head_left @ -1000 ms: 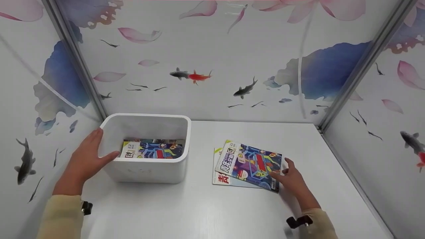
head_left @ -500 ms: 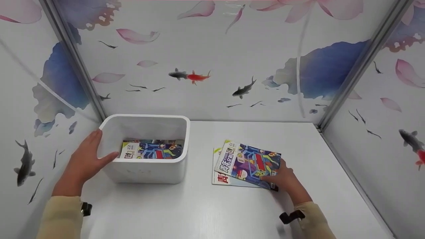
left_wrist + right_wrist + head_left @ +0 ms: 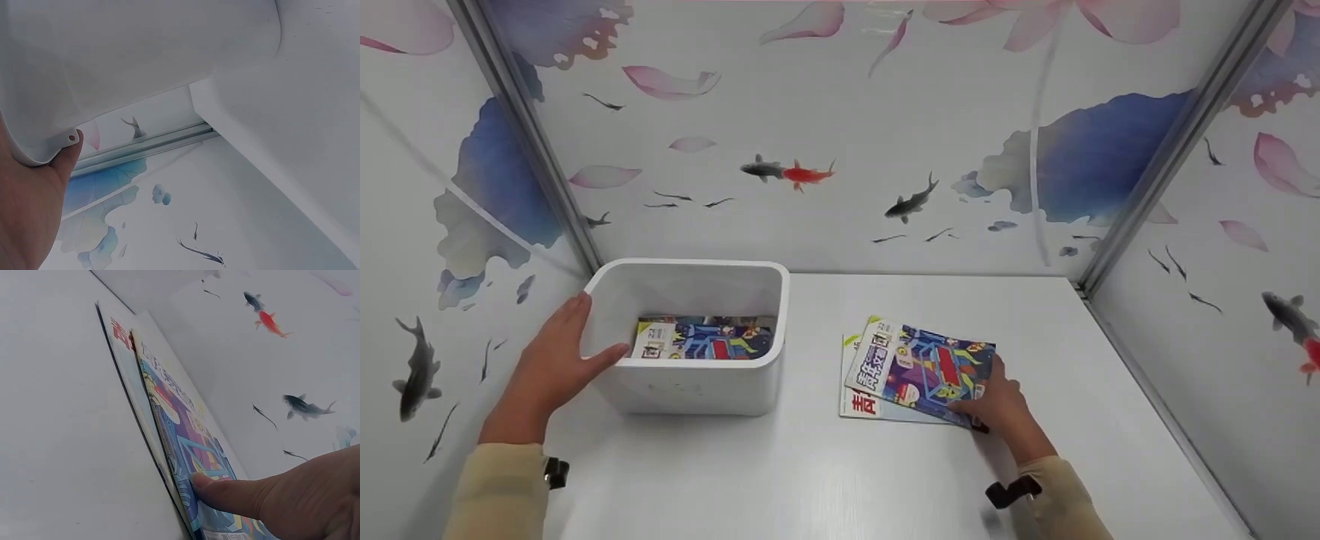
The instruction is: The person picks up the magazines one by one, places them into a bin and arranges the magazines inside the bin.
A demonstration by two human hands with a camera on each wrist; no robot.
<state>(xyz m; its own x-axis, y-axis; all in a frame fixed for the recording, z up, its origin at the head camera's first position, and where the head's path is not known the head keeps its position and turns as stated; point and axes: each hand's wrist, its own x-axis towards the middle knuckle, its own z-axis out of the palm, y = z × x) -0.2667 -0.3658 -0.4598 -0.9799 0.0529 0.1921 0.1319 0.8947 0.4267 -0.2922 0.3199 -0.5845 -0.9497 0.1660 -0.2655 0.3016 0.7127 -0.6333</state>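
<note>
A white plastic bin (image 3: 697, 386) stands at the left of the table, with magazines (image 3: 720, 341) lying inside it. My left hand (image 3: 551, 367) holds the bin's near left corner, thumb over the front rim and fingers along the left side. On the right, a colourful magazine (image 3: 934, 371) lies askew over a paler magazine (image 3: 855, 405) with red lettering. My right hand (image 3: 1005, 412) pinches the upper magazine at its lower right edge. Its thumb presses on the cover, as the right wrist view shows, while the other fingers are mostly hidden.
White panels with painted fish, petals and blue leaves (image 3: 1099, 161) enclose the table (image 3: 825, 480) at the back and both sides. Metal posts (image 3: 529, 142) stand at the back corners. The bin sits close to the left and back panels.
My right hand has moved left onto the upper magazine's right edge and taken hold of it. The left hand stays on the bin, and the magazines have hardly shifted.
</note>
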